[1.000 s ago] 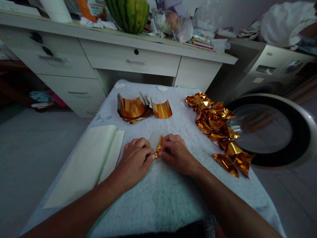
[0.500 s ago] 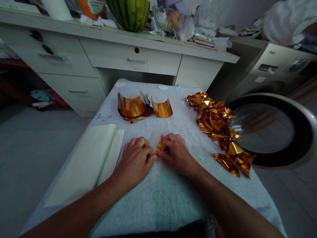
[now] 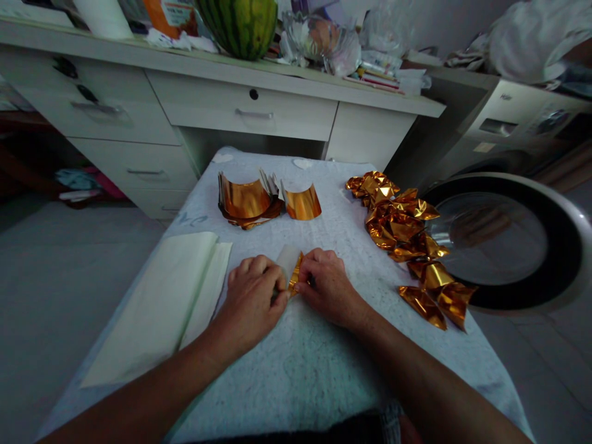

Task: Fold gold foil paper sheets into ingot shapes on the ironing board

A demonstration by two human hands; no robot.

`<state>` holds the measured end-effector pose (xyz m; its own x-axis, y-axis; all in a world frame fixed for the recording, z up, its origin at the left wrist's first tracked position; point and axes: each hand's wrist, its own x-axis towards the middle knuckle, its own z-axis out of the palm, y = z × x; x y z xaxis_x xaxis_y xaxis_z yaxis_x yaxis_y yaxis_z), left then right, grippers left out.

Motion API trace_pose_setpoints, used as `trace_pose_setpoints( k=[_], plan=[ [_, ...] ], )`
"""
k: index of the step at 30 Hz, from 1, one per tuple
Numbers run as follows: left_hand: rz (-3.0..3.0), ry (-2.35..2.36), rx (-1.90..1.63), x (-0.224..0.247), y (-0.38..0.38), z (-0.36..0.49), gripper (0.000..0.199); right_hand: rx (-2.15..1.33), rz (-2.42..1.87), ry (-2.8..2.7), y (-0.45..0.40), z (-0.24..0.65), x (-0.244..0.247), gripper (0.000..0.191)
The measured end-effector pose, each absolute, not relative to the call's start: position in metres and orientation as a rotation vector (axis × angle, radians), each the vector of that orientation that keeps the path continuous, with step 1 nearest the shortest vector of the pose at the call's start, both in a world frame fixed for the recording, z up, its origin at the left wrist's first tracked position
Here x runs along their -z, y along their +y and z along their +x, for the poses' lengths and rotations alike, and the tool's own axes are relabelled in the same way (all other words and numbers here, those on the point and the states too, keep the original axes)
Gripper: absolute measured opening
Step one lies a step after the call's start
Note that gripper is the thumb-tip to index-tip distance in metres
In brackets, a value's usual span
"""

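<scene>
Between my two hands, on the cloth-covered table (image 3: 296,357), is a small piece of gold foil paper (image 3: 295,277) with a whitish part (image 3: 287,258) showing at its left. The fingers of my left hand (image 3: 254,290) are curled, thumb and fingertips pinching the paper's near left edge. My right hand (image 3: 327,285) pinches the gold side, which looks partly folded or rolled; its fingers cover the rest. Beyond my hands stands a stack of curved gold foil sheets (image 3: 245,200), and a single curved sheet (image 3: 303,203) sits just right of it.
Several folded gold foil pieces (image 3: 402,228) lie in a heap along the table's right side. Folded pale paper (image 3: 152,308) lies at the left. Behind is a white drawer cabinet (image 3: 277,114) bearing a watermelon (image 3: 238,28). An open washing machine door (image 3: 499,240) stands close on the right.
Almost nothing differs. Both hands keep their pinch on the gold foil paper, with only slight finger movement; the whole view has shifted very slightly.
</scene>
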<state>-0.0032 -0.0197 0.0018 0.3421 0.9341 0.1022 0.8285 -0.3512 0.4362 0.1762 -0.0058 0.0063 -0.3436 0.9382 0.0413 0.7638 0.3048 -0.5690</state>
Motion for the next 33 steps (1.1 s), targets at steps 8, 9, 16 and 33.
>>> trace_pose_setpoints(
  k=[8, 9, 16, 33],
  plan=[
    [2.251, 1.452, -0.536, -0.0030, -0.0188, -0.0068, 0.025, -0.625, -1.518, -2.220, -0.0061, 0.1764, -0.0028, 0.008],
    [2.250, 1.446, -0.526, -0.0034, -0.0184, -0.0069, 0.023, -0.624, -1.519, -2.222, -0.0062, 0.1764, -0.0026, 0.008],
    [2.253, 1.425, -0.484, -0.0021, -0.0145, -0.0097, 0.025, -0.620, -1.510, -2.279, -0.0067, 0.1770, -0.0056, 0.009],
    [2.245, 1.450, -0.418, -0.0056, -0.0123, -0.0087, 0.020, -0.607, -1.519, -2.270, -0.0095, 0.1751, -0.0099, 0.022]
  ],
)
